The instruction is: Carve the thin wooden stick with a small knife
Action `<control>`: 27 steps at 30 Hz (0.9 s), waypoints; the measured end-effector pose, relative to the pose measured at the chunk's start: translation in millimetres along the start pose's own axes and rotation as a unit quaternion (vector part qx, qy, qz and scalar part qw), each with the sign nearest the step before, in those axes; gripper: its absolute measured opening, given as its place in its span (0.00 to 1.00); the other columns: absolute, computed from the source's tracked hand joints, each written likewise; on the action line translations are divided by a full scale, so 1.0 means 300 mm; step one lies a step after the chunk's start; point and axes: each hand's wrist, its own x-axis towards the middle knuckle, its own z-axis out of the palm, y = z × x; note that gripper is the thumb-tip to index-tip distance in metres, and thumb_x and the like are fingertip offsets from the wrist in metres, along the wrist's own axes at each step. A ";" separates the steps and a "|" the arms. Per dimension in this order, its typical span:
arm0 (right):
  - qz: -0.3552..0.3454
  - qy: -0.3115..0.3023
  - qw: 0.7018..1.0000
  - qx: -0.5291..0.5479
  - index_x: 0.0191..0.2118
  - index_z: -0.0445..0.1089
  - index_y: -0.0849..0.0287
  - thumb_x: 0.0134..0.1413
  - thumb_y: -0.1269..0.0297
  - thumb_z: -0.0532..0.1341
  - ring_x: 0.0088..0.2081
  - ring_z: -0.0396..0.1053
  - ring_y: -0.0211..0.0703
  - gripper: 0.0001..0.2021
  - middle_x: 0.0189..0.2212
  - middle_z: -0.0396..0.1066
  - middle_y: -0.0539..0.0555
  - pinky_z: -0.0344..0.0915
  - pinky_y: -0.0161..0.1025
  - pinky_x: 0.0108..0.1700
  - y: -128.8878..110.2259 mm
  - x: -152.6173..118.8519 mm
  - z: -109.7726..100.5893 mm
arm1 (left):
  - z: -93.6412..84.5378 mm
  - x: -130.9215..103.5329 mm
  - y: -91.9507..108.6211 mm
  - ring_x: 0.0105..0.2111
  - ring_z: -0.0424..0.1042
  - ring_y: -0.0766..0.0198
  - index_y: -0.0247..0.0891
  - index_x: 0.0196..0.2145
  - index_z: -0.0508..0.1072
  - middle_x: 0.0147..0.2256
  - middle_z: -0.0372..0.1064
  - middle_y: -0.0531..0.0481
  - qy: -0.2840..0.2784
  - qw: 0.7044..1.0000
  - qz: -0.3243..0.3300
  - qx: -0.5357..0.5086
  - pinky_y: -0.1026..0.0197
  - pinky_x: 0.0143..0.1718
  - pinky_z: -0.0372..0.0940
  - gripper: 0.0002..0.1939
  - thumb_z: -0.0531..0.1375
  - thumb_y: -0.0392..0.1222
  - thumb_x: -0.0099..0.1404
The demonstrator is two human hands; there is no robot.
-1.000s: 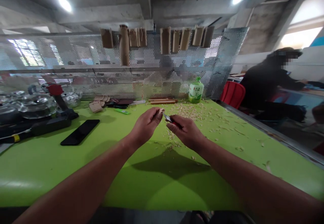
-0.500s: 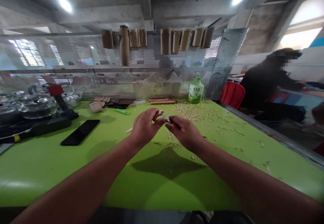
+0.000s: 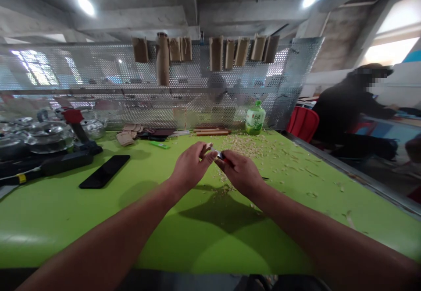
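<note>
Mid-frame, the left hand (image 3: 190,165) pinches a pale piece (image 3: 209,145), likely light, stiff, best held farthest from the knife (image 3: 220,154) the right hand (image 3: 241,169) grips.

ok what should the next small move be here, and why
Probably a light shaving stroke: the right hand holds a knife with its blade close to the small pale piece in the left hand, and pale shavings lie scattered on the green table.
</note>
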 end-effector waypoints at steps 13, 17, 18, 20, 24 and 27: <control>0.068 0.001 0.934 0.349 0.32 0.60 0.56 0.61 0.43 0.51 0.17 0.52 0.33 0.20 0.19 0.57 0.44 0.50 0.33 0.19 0.029 0.017 0.036 | 0.002 0.014 -0.025 0.31 0.66 0.63 0.39 0.38 0.69 0.32 0.69 0.50 -0.001 0.999 0.026 -0.022 0.62 0.31 0.56 0.20 0.49 0.57 0.70; 0.072 0.040 0.937 0.341 0.35 0.63 0.57 0.59 0.43 0.54 0.17 0.52 0.32 0.20 0.21 0.59 0.45 0.50 0.33 0.18 0.054 0.031 0.016 | 0.011 0.021 -0.043 0.32 0.65 0.64 0.38 0.37 0.70 0.32 0.68 0.50 0.013 0.998 0.047 -0.045 0.62 0.33 0.57 0.19 0.49 0.56 0.70; 0.064 0.040 0.943 0.324 0.35 0.63 0.57 0.60 0.43 0.54 0.18 0.53 0.32 0.20 0.22 0.60 0.46 0.50 0.33 0.19 0.057 0.031 0.014 | 0.012 0.021 -0.043 0.32 0.65 0.64 0.38 0.39 0.70 0.33 0.68 0.50 0.015 0.997 0.055 -0.057 0.62 0.33 0.58 0.19 0.49 0.55 0.71; 0.045 0.030 0.957 0.286 0.34 0.64 0.58 0.61 0.44 0.53 0.20 0.54 0.33 0.19 0.23 0.60 0.47 0.52 0.33 0.21 0.056 0.027 0.011 | 0.015 0.019 -0.041 0.35 0.66 0.63 0.38 0.41 0.70 0.35 0.69 0.49 0.021 0.994 0.074 -0.084 0.61 0.36 0.60 0.18 0.49 0.53 0.71; 0.020 0.026 0.975 0.221 0.34 0.65 0.58 0.61 0.46 0.54 0.24 0.57 0.35 0.18 0.24 0.59 0.48 0.54 0.34 0.25 0.042 0.019 0.004 | 0.016 0.018 -0.037 0.39 0.67 0.63 0.38 0.42 0.70 0.39 0.71 0.47 0.045 0.988 0.100 -0.109 0.61 0.41 0.62 0.14 0.52 0.49 0.70; 0.014 0.040 0.979 0.197 0.34 0.65 0.58 0.61 0.48 0.54 0.25 0.57 0.36 0.17 0.23 0.59 0.48 0.54 0.34 0.26 0.032 0.019 -0.005 | 0.016 0.020 -0.041 0.34 0.67 0.65 0.37 0.38 0.70 0.33 0.69 0.50 0.075 0.987 0.086 -0.111 0.63 0.37 0.63 0.11 0.57 0.48 0.67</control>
